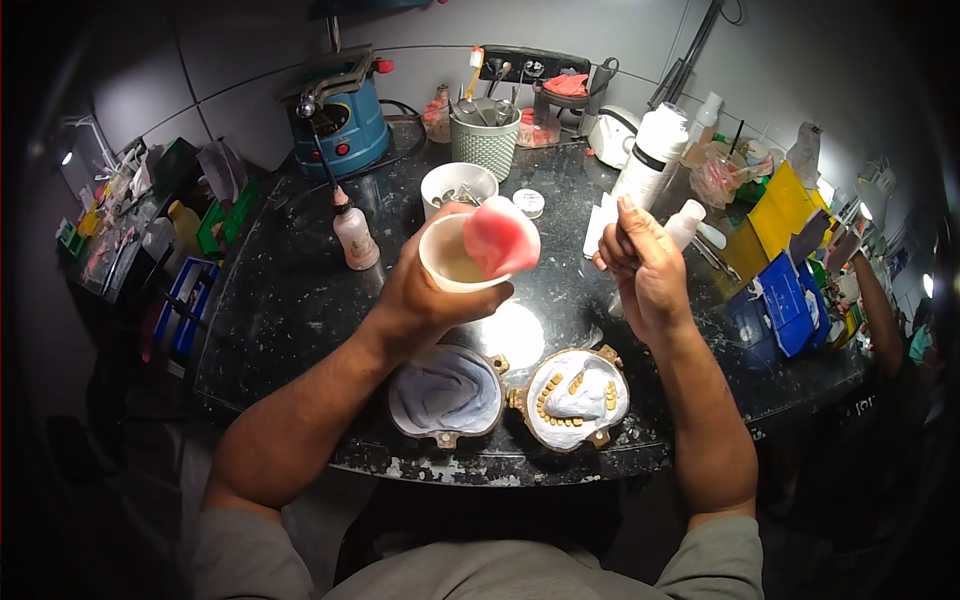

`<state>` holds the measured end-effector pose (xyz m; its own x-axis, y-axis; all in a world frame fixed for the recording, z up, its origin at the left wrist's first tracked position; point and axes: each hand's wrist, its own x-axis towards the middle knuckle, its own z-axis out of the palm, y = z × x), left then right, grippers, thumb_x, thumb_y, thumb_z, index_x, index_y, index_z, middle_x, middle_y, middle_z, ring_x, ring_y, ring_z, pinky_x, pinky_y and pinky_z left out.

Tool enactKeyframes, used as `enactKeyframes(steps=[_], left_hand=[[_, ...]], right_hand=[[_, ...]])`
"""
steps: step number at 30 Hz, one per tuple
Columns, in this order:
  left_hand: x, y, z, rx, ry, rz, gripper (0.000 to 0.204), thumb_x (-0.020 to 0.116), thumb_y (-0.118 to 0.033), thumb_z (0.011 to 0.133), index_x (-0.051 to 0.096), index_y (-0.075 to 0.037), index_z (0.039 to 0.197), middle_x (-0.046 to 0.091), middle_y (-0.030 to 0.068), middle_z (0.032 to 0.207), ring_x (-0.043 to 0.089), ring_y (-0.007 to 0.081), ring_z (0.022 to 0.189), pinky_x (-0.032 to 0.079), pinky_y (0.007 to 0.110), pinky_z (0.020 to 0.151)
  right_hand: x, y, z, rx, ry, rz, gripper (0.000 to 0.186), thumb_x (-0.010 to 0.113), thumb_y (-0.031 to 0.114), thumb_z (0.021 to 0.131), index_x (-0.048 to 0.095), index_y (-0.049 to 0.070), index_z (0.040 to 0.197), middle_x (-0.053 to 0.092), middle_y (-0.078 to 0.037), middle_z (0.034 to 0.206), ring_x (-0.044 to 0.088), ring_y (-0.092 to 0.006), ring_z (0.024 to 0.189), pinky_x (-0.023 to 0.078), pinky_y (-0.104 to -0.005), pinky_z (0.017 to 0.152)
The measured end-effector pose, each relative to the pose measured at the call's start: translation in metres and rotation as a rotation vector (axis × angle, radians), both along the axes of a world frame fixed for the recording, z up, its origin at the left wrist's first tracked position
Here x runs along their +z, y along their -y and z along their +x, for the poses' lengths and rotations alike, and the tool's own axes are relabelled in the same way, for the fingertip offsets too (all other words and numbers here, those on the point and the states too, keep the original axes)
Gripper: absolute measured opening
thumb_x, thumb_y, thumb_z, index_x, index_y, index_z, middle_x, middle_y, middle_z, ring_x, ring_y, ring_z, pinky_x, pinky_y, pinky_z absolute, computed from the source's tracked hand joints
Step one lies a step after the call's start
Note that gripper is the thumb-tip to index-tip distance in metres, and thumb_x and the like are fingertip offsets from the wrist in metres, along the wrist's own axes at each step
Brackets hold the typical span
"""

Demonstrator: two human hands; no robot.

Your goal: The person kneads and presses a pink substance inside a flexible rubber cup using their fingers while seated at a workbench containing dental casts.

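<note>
As the left hand [422,298] grasps a white cup [447,268] above the counter's [280,330] middle, pink material [500,238] rests at its rim, none visible yet in the open flask [445,395] near the front edge, whose right half [585,398] already holds teeth [546,402]. Whether the curled right hand [645,258] grips anything, I cannot tell. Toward the back-left corner, a blue machine [368,125] bears a dark label.

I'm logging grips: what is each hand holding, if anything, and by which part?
The left hand holds the white cup by its outer side. Whether the curled right hand holds anything cannot be told.
</note>
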<state>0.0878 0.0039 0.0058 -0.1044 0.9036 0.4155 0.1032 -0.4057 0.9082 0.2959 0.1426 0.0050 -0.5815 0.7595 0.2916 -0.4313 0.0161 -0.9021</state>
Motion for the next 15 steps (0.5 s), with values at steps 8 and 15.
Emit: enactKeyframes(steps=[8,15], left_hand=[[-0.007,-0.002,-0.007,0.06,-0.165,0.065,0.057,0.079,-0.006,0.075,0.051,-0.006,0.125,0.06,0.0029,0.113,0.058,0.0117,0.107,0.046,0.029,0.096],[-0.008,0.002,0.004,0.146,-0.445,0.226,0.062,0.086,-0.008,0.069,0.054,-0.006,0.122,0.064,0.0082,0.11,0.066,0.0203,0.103,0.053,0.033,0.088]], right_hand=[[0.005,0.022,0.001,-0.121,0.365,0.295,0.026,0.056,0.009,0.101,0.057,0.006,0.127,0.059,0.002,0.076,0.052,-0.0037,0.068,0.045,-0.0201,0.064],[0.008,0.049,-0.016,-0.16,0.168,0.77,0.041,0.06,0.006,0.096,0.055,0.001,0.136,0.065,-0.018,0.123,0.062,-0.0236,0.119,0.046,-0.0346,0.102]])
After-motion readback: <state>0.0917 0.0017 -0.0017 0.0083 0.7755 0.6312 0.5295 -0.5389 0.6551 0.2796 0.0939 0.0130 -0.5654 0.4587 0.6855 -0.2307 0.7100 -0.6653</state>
